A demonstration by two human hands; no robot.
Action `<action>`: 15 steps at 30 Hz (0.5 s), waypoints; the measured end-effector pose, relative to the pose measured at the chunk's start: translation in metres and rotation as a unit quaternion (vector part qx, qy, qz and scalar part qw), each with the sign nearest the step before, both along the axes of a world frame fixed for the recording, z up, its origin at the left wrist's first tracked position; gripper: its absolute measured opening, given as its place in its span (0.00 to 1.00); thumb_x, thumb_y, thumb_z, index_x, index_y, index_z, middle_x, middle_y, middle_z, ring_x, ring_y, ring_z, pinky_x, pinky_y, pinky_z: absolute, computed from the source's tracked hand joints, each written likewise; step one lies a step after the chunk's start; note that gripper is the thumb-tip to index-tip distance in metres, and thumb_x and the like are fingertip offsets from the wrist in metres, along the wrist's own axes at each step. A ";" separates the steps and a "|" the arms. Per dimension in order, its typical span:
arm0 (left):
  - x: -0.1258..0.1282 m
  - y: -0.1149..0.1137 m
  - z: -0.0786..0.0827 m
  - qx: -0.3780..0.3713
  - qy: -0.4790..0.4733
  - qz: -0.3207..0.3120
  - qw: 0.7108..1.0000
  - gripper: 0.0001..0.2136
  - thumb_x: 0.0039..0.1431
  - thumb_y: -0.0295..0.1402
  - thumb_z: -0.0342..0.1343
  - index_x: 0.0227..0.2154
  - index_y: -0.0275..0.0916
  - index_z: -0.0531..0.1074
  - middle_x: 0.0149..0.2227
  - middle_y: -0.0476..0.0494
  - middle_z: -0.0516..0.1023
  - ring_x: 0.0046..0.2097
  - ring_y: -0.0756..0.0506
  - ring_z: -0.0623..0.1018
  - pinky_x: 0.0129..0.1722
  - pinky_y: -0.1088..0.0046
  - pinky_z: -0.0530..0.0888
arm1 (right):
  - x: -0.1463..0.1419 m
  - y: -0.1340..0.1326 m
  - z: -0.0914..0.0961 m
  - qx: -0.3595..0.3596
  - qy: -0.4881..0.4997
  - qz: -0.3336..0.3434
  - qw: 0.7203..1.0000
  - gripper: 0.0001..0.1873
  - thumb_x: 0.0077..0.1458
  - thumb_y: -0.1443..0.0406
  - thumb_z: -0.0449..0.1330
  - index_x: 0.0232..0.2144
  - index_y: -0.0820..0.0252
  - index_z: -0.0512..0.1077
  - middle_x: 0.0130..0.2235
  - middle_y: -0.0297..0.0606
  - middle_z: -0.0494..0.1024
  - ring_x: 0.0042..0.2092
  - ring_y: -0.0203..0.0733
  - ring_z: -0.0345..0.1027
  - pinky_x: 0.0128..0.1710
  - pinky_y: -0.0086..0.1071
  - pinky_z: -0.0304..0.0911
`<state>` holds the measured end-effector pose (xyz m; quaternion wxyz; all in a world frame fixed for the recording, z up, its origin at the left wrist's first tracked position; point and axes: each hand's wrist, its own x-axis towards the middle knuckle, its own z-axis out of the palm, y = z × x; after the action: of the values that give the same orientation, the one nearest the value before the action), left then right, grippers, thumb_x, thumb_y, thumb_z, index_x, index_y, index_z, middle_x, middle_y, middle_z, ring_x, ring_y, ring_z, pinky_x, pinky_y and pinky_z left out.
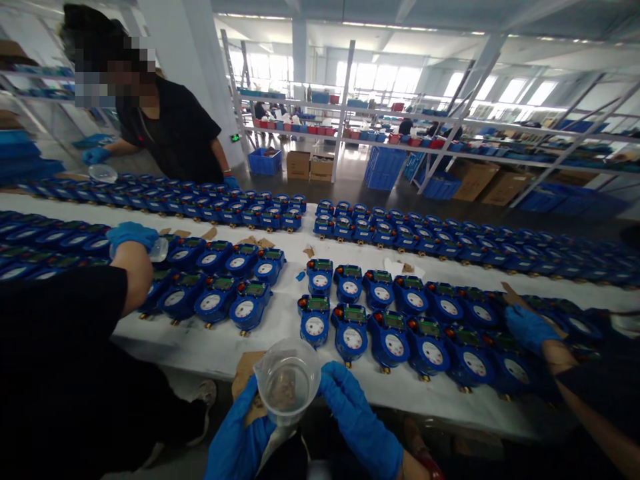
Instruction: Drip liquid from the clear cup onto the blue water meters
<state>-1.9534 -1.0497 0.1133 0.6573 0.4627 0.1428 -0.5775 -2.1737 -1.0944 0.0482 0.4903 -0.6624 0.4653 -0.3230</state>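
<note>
A clear plastic measuring cup [289, 410] with a small spout is in front of me, below the table's near edge. My left hand [243, 433], in a blue glove, is wrapped around its left side. In a blue glove too, my right hand [357, 420] has its fingers closed against the cup's right side. Brownish shapes show through the cup's bottom; I cannot tell if they are inside or behind it. A piece of brown cardboard [244, 371] sits behind the cup by my left hand. Just beyond are blue water meters [314, 325] with white dials and green circuit boards.
Rows of meters line the white-covered table [287, 303]. One co-worker's gloved hand [131, 237] is over meters at left with a clear container; another's gloved hand [530, 328] holds cardboard at right. A person [173, 127] stands across the table. Shelving and blue crates [385, 167] stand behind.
</note>
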 end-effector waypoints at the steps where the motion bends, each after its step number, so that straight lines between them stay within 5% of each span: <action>1: 0.002 0.001 -0.006 -0.014 0.006 0.000 1.000 0.32 0.62 0.21 0.57 0.68 0.48 0.65 0.54 0.41 0.85 0.55 0.36 0.83 0.57 0.58 0.79 | 0.003 -0.002 0.001 0.007 -0.012 0.001 1.000 0.27 0.58 0.42 0.61 0.53 0.47 0.80 0.62 0.36 0.74 0.68 0.51 0.63 0.72 0.50 0.50; 5: 0.007 0.001 -0.018 -0.032 0.010 -0.003 0.999 0.32 0.60 0.25 0.62 0.67 0.50 0.67 0.56 0.42 0.83 0.57 0.35 0.81 0.58 0.58 0.78 | 0.010 -0.009 0.015 0.048 -0.038 0.009 0.998 0.26 0.58 0.43 0.63 0.52 0.46 0.80 0.62 0.36 0.73 0.69 0.54 0.61 0.73 0.53 0.48; 10: 0.003 -0.015 0.000 0.018 -0.009 -0.015 1.000 0.29 0.62 0.24 0.58 0.66 0.45 0.69 0.54 0.39 0.85 0.57 0.36 0.82 0.56 0.58 0.79 | 0.009 -0.015 0.031 0.078 -0.061 0.031 0.995 0.28 0.56 0.43 0.65 0.53 0.46 0.80 0.62 0.36 0.74 0.68 0.52 0.61 0.75 0.51 0.46; 15: 0.001 -0.025 0.002 0.012 -0.006 -0.020 1.000 0.30 0.64 0.23 0.54 0.68 0.47 0.65 0.57 0.40 0.83 0.58 0.37 0.81 0.58 0.57 0.77 | 0.015 -0.020 0.047 0.136 -0.084 -0.037 0.986 0.29 0.54 0.40 0.65 0.49 0.50 0.80 0.56 0.41 0.76 0.62 0.50 0.67 0.71 0.49 0.56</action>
<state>-1.9526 -1.0744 0.1155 0.6406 0.4771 0.1363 -0.5860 -2.1582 -1.1148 0.0956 0.6011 -0.5423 0.4865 -0.3286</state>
